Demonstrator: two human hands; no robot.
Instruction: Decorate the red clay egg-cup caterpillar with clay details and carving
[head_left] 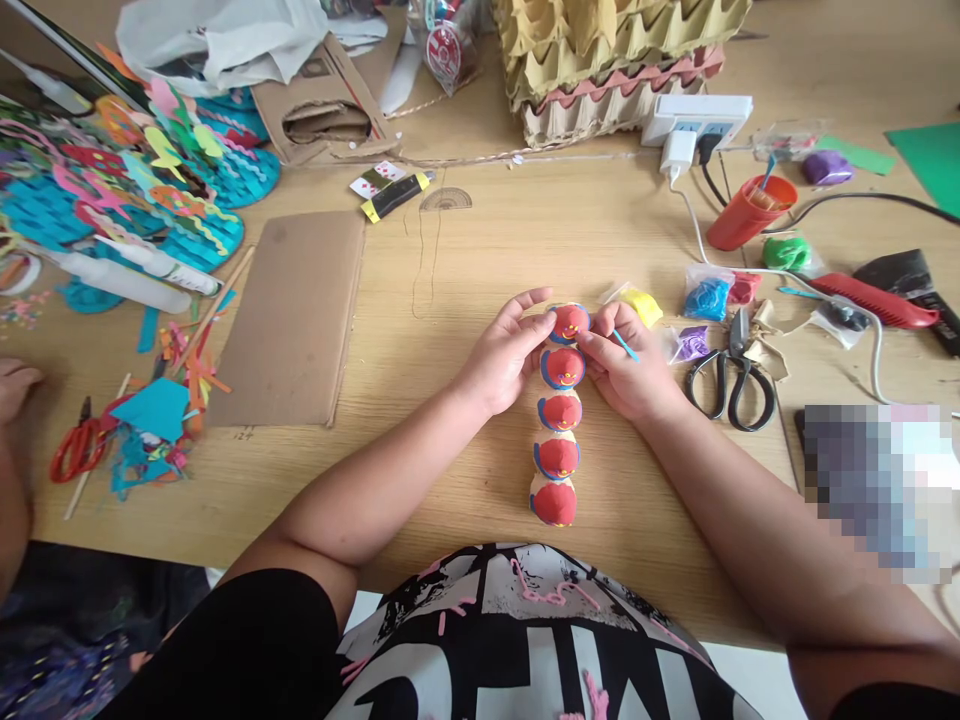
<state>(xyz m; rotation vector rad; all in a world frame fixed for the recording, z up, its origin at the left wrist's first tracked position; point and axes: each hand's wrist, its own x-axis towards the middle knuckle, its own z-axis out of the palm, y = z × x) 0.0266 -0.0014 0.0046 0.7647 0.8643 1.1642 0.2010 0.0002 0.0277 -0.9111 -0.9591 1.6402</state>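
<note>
I am seeing bright, even light with soft shadows; the edges are bowing outward (wide lens), and one right-hand patch is showing pixelated.

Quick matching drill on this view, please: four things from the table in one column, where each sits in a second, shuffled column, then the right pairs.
Things:
1. black scissors
2. red cup
3. cardboard sheet
4. egg trays

Places:
A. stacked at the far edge, top centre
B. lying flat, left of the left hand
C. tipped on its side below the power strip
D. just right of the right hand

Pairs: 1-D, 2-C, 3-B, 4-A
</note>
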